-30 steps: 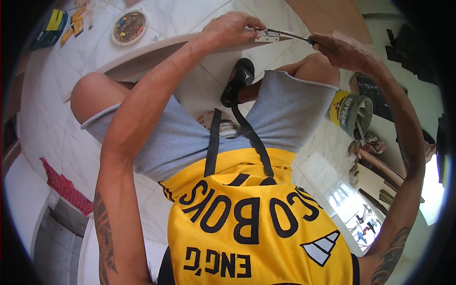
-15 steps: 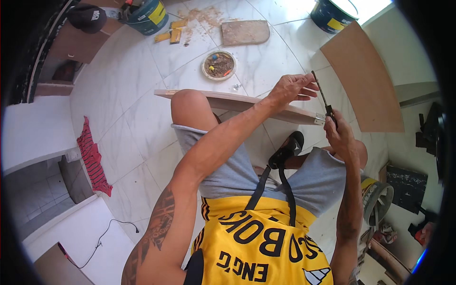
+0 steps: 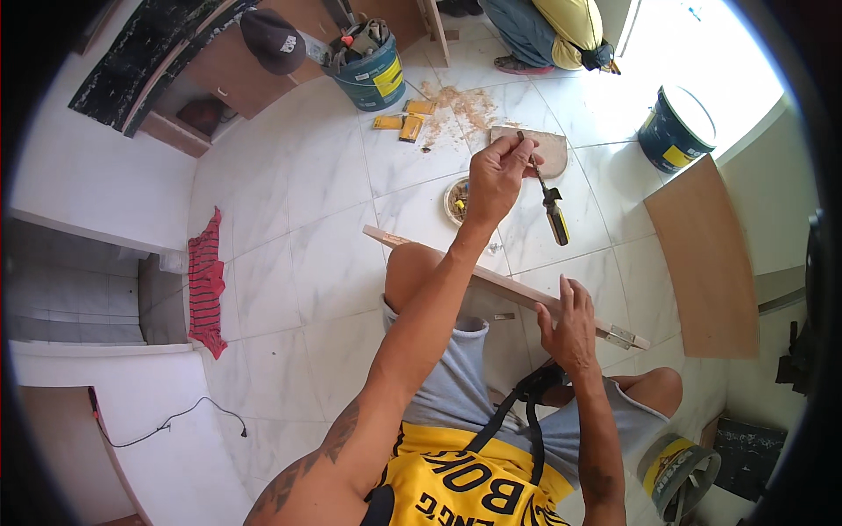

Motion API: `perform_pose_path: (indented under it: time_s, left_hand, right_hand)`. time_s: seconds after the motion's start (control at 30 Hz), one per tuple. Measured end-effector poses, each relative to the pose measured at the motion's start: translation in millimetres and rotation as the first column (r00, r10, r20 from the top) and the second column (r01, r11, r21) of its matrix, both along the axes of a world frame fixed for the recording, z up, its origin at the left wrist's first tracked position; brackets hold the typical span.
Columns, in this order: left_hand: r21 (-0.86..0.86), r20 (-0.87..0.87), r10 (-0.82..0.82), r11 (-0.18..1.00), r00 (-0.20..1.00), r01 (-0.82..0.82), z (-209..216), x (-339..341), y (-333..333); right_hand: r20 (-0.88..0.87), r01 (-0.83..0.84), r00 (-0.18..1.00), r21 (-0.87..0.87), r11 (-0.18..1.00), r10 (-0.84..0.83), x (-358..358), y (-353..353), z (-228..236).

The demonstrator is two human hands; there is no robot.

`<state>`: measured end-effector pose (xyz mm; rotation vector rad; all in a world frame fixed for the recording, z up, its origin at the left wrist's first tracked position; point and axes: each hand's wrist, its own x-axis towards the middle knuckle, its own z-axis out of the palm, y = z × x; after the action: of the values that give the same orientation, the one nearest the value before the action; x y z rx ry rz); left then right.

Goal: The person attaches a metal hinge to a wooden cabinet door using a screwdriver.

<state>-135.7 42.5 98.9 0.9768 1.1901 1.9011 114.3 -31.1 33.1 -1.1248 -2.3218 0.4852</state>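
Observation:
My left hand (image 3: 498, 180) is closed on the shaft of a screwdriver (image 3: 555, 219), whose yellow-and-black handle points down and away from the fingers. A long narrow wooden board (image 3: 504, 285) lies slanted across my knees. Near its right end is a metal hinge (image 3: 621, 337). My right hand (image 3: 572, 329) is at the board, left of that hinge, with thumb and fingers apart. Behind my left wrist, a round tub of small bits (image 3: 456, 203) is partly hidden.
A tool bucket (image 3: 368, 83), yellow boxes (image 3: 410, 128) and sawdust (image 3: 460, 103) are on the far tiles. A dark bucket (image 3: 675, 131) and a brown panel (image 3: 706, 263) stand at right. Someone in yellow (image 3: 570, 31) crouches beyond. A red striped cloth (image 3: 207, 289) lies left.
The screwdriver has passed from my right hand to my left, which now has it by the shaft. My right hand has come down to the board. The view has shifted, showing another person.

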Motion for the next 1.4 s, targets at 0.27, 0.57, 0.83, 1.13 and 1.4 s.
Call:
perform_pose_path:
  time_s: [0.27, 0.57, 0.83, 1.13, 1.4]
  left_hand:
    - [-0.105, -0.215, 0.24, 0.958, 0.947, -0.267, 1, -24, -17]
    - [-0.341, -0.239, 0.198, 0.899, 0.951, -0.273, -2, -52, -11]
    - [-0.467, -0.098, 0.533, 0.721, 0.84, -0.512, 82, -63, -23]
    - [-0.598, -0.327, 0.604, 0.464, 0.727, -0.654, 257, -159, -209]
    - [-0.791, -0.196, 0.665, 0.327, 0.72, -0.518, 277, -203, -354]
  right_hand:
    - [0.468, -0.202, 0.788, -0.418, 0.886, 0.4, -53, 22, -28]
    - [0.389, -0.187, 0.852, -0.398, 0.898, 0.35, -62, 43, -26]
    - [0.564, -0.155, 0.615, -0.598, 0.786, 0.551, -71, 76, -27]
    - [0.597, -0.088, 0.564, -0.644, 0.76, 0.571, -59, 101, 126]
    - [0.735, 0.148, 0.577, -0.524, 0.839, 0.357, 6, 116, 268]
